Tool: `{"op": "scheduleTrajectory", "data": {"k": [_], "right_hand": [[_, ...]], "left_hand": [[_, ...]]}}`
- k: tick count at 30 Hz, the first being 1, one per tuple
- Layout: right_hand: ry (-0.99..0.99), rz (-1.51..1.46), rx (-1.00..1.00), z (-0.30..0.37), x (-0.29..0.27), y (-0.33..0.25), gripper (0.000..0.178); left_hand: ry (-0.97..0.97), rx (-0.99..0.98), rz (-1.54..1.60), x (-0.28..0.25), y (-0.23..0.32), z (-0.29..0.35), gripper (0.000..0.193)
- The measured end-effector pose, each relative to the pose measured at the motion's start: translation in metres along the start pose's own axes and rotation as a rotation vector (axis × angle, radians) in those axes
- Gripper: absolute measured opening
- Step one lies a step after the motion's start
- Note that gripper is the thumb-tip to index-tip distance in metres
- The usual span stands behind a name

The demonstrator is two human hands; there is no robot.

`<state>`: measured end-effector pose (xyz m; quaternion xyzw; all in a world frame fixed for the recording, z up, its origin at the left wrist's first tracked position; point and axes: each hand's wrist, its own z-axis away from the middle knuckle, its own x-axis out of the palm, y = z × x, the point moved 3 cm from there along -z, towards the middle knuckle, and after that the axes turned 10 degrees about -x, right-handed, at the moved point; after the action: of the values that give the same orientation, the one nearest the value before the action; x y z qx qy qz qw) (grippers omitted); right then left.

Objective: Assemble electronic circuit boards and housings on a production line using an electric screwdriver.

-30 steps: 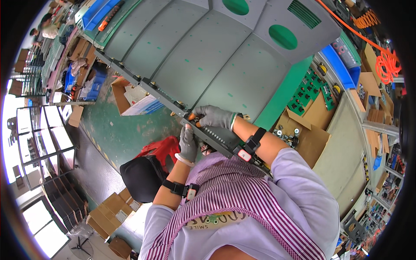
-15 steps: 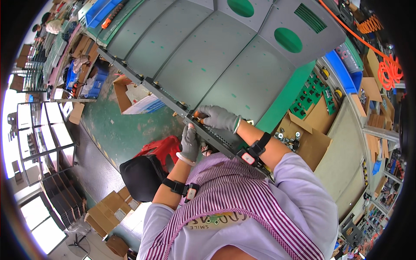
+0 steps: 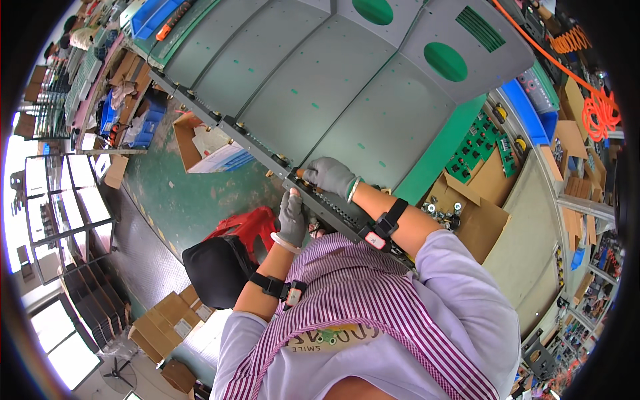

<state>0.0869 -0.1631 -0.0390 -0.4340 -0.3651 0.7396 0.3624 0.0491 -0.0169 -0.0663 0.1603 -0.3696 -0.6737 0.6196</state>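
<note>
Rests the gloved left hand [image 3: 291,217] against the near side of the dark rail [image 3: 260,151], thumb upright, fingers partly curled. Bends the gloved right hand [image 3: 330,177] over the far side, fingers drawn nearly together; cannot make out any small item pinched in either. Has the grey panel [image 3: 313,87] beyond both hands, and a cardboard box [image 3: 480,233] well to the right.

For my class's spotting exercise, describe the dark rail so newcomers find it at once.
Find the big grey panel with two oval openings. Follow its lower-left edge to the long dark rail. Unlike the panel's thin seams, it carries small fittings, with left hand and right hand at it.
</note>
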Motion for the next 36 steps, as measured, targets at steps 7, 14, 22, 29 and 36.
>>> {"op": "scheduleTrajectory", "data": {"k": [7, 14, 22, 29, 36], "right_hand": [[0.117, 0.353, -0.114, 0.000, -0.001, -0.005, 0.043], [0.221, 0.293, -0.101, 0.000, -0.007, 0.014, 0.055], [0.104, 0.256, -0.062, 0.010, -0.010, -0.002, 0.049], [-0.056, 0.658, -0.224, 0.068, -0.057, 0.006, 0.023], [-0.194, 0.846, -0.103, 0.100, -0.039, -0.002, 0.026]], "left_hand": [[0.001, -0.001, 0.058, -0.004, -0.003, -0.002, 0.041], [0.033, 0.085, -0.032, -0.002, -0.003, -0.004, 0.047], [0.012, 0.088, -0.126, -0.003, -0.004, -0.005, 0.049], [-0.057, 0.057, -0.074, -0.018, -0.016, -0.020, 0.056], [0.109, -0.065, -0.011, -0.013, 0.013, 0.024, 0.043]]}}
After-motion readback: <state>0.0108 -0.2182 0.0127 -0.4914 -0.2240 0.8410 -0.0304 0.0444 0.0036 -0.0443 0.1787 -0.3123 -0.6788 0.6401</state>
